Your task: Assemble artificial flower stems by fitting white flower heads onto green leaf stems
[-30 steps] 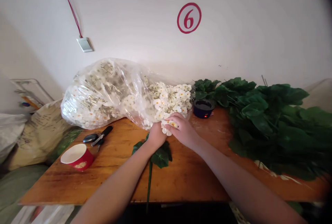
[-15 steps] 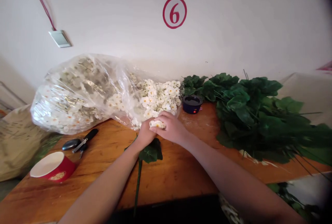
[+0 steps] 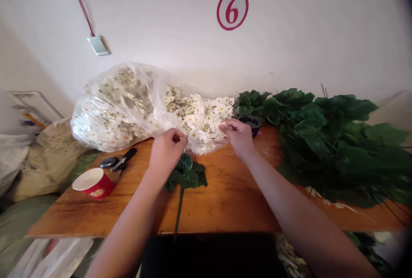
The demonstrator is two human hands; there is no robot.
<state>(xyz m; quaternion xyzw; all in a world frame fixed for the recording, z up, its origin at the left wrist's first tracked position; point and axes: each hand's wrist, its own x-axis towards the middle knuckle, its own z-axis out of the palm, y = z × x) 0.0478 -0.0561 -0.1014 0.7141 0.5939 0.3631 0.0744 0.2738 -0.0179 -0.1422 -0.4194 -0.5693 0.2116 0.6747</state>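
My left hand (image 3: 168, 148) is closed in a pinch above a green leafy stem (image 3: 188, 177); whatever lies between its fingertips is too small to make out. The artificial stem rests on the wooden table, its stalk pointing toward me past the front edge. Further right, my right hand (image 3: 238, 137) is also pinched, with a small whitish bit at its fingertips that blends into the flowers behind. Those white artificial flowers (image 3: 198, 117) with yellow centres spill from a clear plastic bag (image 3: 120, 102). A dark round pot (image 3: 254, 124) is partly hidden behind my right hand.
Green artificial leaves (image 3: 325, 140) are heaped at the right on the table (image 3: 231, 209). At the left stand a red-and-white paper cup (image 3: 95, 185) and a black-handled tool (image 3: 125, 158) beside a dark rounded object (image 3: 109, 162). A wall rises behind; stuffed sacks (image 3: 48, 158) lie at far left.
My hands, together around a white flower before, have parted: the left is over the leafy stem, the right toward the pot. The flower no longer shows clearly. The view has shifted left.
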